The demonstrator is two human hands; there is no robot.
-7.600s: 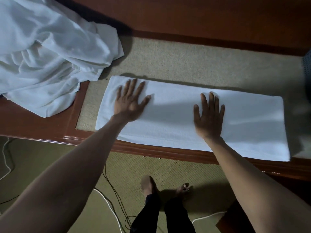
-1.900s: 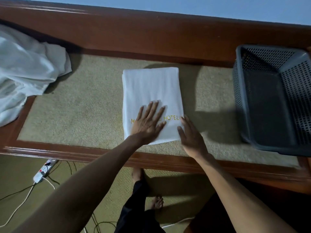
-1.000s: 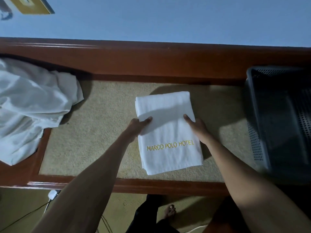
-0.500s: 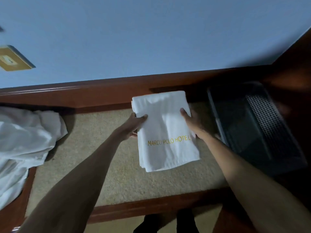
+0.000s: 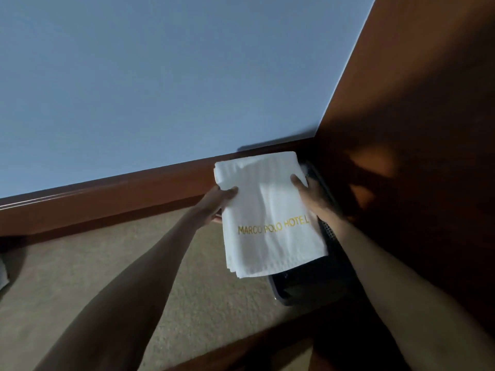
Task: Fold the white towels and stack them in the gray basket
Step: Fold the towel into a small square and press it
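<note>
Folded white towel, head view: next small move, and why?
Probably shift it a little to the right, then lower it flat into the dark gray mesh basket. The folded white towel with gold lettering is held in the air, the left hand and right hand gripping its side edges, and only its right part overhangs the basket.

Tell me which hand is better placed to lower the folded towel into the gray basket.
The right hand, probably. It grips the folded towel on the side above the gray basket; the left hand grips the opposite edge, outside the basket.
</note>
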